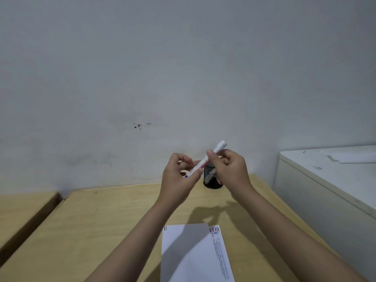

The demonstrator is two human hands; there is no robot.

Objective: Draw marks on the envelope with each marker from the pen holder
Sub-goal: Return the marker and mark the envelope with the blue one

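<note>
Since the white envelope in front of me shows no drawn mark that I can make out on its visible face, only its printed stripes at the corners and lines of small print along the right edge, I judge the task to be at an early stage, or at least this marker's turn has not come to paper. The envelope lies flat on the wooden tabletop, near my body and well below my hands, partly under the shadow of my arms.

I hold one white marker slantwise in the air above the far end of the tabletop. My left hand is closed around its lower end, fingers and thumb pinching the barrel where a bit of blue shows. My right hand is closed around the upper part, thumb pressed along the barrel, with the white end sticking out above my fingers. Both grips are tight on the marker; neither hand is free. It looks to me like a cap is about to be pulled, though which end carries the cap I cannot tell.

Behind my hands stands the black mesh pen holder, mostly hidden, so I cannot see whether any markers remain in it. Left to do: uncap, mark the envelope, then repeat with each other marker.
</note>
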